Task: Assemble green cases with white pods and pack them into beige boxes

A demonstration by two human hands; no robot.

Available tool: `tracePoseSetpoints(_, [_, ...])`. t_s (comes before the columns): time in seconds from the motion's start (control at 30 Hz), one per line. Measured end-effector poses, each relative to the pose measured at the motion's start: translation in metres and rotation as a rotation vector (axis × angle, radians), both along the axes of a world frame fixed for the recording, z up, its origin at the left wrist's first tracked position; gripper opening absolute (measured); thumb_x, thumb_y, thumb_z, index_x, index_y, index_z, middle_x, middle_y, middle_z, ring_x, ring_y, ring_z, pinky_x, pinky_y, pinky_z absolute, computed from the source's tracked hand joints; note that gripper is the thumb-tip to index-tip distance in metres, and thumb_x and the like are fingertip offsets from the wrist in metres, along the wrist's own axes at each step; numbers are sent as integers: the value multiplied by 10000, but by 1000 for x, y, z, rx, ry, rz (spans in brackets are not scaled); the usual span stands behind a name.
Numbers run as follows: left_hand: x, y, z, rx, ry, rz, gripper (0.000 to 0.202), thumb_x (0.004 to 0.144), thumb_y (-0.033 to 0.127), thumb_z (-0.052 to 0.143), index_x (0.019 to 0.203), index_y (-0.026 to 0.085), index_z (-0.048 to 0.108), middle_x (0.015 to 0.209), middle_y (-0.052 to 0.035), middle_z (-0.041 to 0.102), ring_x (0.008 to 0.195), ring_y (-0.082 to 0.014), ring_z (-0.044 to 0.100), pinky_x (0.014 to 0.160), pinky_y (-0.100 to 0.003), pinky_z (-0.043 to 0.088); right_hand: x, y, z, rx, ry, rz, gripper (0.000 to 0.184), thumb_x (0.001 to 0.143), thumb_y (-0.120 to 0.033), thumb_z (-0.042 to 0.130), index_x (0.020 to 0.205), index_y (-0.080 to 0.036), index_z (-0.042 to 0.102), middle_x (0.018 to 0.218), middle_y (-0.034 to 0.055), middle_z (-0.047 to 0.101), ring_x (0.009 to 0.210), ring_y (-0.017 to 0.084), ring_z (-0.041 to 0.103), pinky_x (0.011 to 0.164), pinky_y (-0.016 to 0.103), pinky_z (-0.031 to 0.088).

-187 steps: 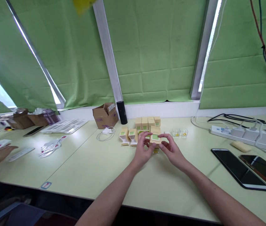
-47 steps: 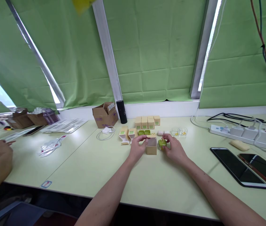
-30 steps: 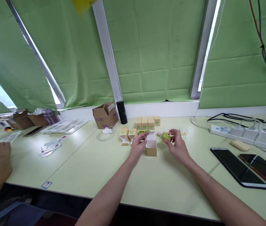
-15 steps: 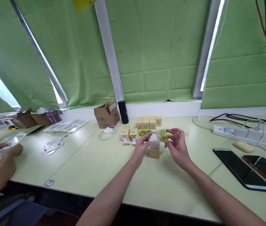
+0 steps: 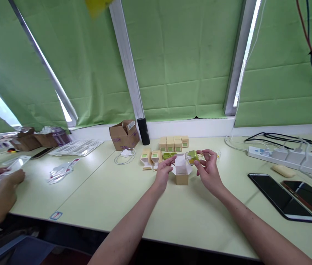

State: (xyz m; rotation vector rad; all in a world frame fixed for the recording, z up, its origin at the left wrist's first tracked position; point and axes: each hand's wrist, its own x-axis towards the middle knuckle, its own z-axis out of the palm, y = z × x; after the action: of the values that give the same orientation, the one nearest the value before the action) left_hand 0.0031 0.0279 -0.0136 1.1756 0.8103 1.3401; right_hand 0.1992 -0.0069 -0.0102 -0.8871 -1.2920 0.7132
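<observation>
A small open cardboard box [image 5: 182,179] with a white inside stands upright on the table, its flaps spread. My left hand [image 5: 164,173] is at the box's left side, fingers stretched out by a flap; whether they touch it I cannot tell. My right hand [image 5: 209,167] pinches a small green-yellow case [image 5: 191,157] with clear plastic around it, just above and right of the box. Green cases [image 5: 169,155] lie behind the left fingertips. Two opened small boxes [image 5: 145,160] stand to the left, and several closed small boxes [image 5: 170,143] are lined up behind.
A larger carton [image 5: 124,137], a black bottle [image 5: 144,131] and a white charger with cable [image 5: 126,152] stand at the back. On the right are a power strip [image 5: 288,157] and two phones [image 5: 281,197]. At far left another person's hands [image 5: 9,184] hold a clear sheet.
The box has shifted slightly right and its flaps stand wider apart. My left fingers have drawn a little left. The case in my right hand has tilted and shows more of its side.
</observation>
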Motion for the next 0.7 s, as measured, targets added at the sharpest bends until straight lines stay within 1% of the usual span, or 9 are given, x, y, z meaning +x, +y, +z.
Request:
tracePoseSetpoints(0.07, [0, 0, 0, -13, -2, 4, 582, 570, 113, 570, 1092, 175, 818, 1083, -87, 756, 1082, -243, 594, 902, -310, 428, 3, 2, -1, -21, -9, -18, 476, 911, -543, 655, 1188, -323, 336, 1369, 83, 516, 800, 178, 718, 486, 232, 464])
tracePoseSetpoints(0.17, [0, 0, 0, -33, -26, 5, 601, 549, 90, 545, 1076, 174, 822, 1070, -84, 759, 1047, -228, 592, 869, -294, 430, 5, 4, -3, -48, -49, -31, 468, 926, -545, 626, 1205, -318, 328, 1387, 97, 511, 774, 193, 746, 480, 246, 462])
tracePoseSetpoints(0.3, [1, 3, -2, -42, -69, -5, 624, 506, 67, 526, 1045, 161, 825, 1053, -85, 769, 959, -202, 588, 835, -284, 430, 7, 5, -7, -39, -183, -57, 391, 956, -483, 579, 1224, -313, 352, 1406, 99, 533, 797, 205, 756, 534, 285, 504])
tracePoseSetpoints(0.43, [1, 5, -5, -35, -73, -12, 640, 498, 57, 523, 1055, 157, 822, 1065, -87, 770, 961, -201, 586, 832, -285, 434, 5, 2, -8, 1, -367, -94, 316, 963, -416, 546, 1230, -299, 423, 1357, 93, 610, 857, 229, 754, 584, 320, 536])
tracePoseSetpoints(0.53, [1, 6, -6, -41, -70, -6, 653, 482, 49, 518, 1050, 159, 822, 1080, -84, 769, 966, -194, 581, 841, -278, 434, 3, -2, -6, 30, -446, -90, 310, 958, -396, 552, 1237, -295, 462, 1317, 89, 651, 919, 249, 750, 606, 329, 556])
tracePoseSetpoints(0.7, [1, 3, -3, -51, -52, -13, 690, 482, 47, 522, 1096, 171, 811, 1107, -78, 766, 955, -188, 580, 820, -273, 438, -2, -5, -7, 59, -504, -94, 358, 946, -370, 579, 1282, -299, 479, 1308, 83, 672, 936, 249, 743, 625, 337, 572])
